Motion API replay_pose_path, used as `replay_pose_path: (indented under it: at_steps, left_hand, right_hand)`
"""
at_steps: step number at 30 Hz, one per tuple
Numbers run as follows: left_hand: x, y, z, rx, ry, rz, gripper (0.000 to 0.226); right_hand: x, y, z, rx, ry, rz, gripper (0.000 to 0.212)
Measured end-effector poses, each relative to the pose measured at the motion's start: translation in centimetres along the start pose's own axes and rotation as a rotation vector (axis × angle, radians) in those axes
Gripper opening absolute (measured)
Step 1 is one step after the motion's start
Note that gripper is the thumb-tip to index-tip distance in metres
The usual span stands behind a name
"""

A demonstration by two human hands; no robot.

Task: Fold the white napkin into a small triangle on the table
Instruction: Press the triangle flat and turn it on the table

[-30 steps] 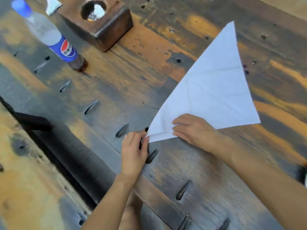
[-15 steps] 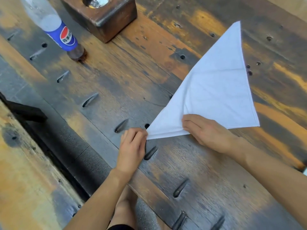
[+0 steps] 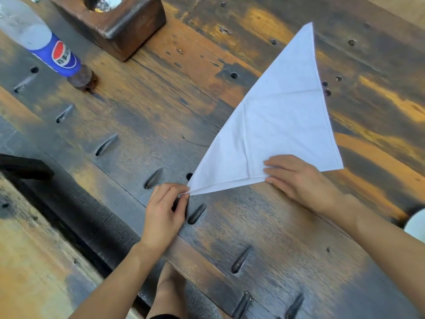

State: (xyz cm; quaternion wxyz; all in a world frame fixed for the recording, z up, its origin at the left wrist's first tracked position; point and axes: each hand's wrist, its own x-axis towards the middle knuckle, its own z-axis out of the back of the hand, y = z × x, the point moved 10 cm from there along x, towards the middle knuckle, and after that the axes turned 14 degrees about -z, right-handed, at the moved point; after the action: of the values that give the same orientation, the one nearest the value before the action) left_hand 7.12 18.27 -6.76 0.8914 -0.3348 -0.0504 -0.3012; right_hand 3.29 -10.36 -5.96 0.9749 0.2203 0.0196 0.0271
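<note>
Evidently aligning layers, the left hand (image 3: 165,210) pinches the tip of the white napkin (image 3: 276,125), a large triangle, nearest the front edge of the table (image 3: 161,111); the right hand (image 3: 296,178) pins its hem with flat fingers.

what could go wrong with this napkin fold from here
The left hand pinches only the tip of the napkin; a tug could slide the two layers apart, and their near edges look slightly offset.
The right hand presses just one spot, so the far point may drift.
</note>
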Motion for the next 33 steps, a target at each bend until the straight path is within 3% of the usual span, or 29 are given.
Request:
replay_pose_path:
  at_steps: [6, 13, 16, 19, 22, 24, 27, 28, 30, 33]
  left_hand:
    - [0.1, 0.2, 0.2, -0.022, -0.005, 0.032, 0.015]
    - [0.6, 0.4, 0.1, -0.048, 0.037, 0.091, 0.015]
    - [0.9, 0.5, 0.1, -0.052, 0.07, 0.1, 0.015]
    - [1.1, 0.3, 0.1, -0.055, 0.087, 0.066, 0.015]
    - [1.3, 0.0, 0.2, -0.04, 0.093, 0.014, 0.014]
    - [1.4, 0.1, 0.3, -0.014, 0.103, -0.018, 0.013]
    - [1.7, 0.3, 0.5, 0.009, 0.127, -0.06, 0.004]
    - [1.8, 0.3, 0.4, 0.011, 0.143, -0.077, 0.008]
    - [2.0, 0.2, 0.1, 0.009, 0.171, -0.105, 0.012]
    - [2.1, 0.3, 0.0, 0.012, 0.189, -0.12, 0.012]
  right_hand:
    - [-0.8, -2.5, 0.5, -0.045, 0.007, 0.079, 0.017]
    - [-2.0, -5.1, 2.4, -0.168, 0.013, 0.088, 0.033]
    - [-1.8, -5.1, 2.6, -0.19, 0.025, 0.077, 0.02]
    - [-1.8, -5.5, 3.3, -0.173, 0.02, 0.067, 0.024]
    - [-2.5, -6.3, 2.7, -0.171, 0.109, 0.051, 0.044]
    - [-3.1, -6.8, 2.4, -0.206, 0.166, 0.05, 0.032]
    - [-3.3, -8.1, 3.6, -0.219, 0.163, 0.011, 0.055]
    - [-3.3, -8.0, 3.8, -0.219, 0.163, 0.023, 0.055]
    - [-3.5, -6.7, 4.1, -0.252, 0.113, 0.119, 0.028]
    - [-3.6, -5.0, 4.1, -0.225, 0.071, 0.118, 0.048]
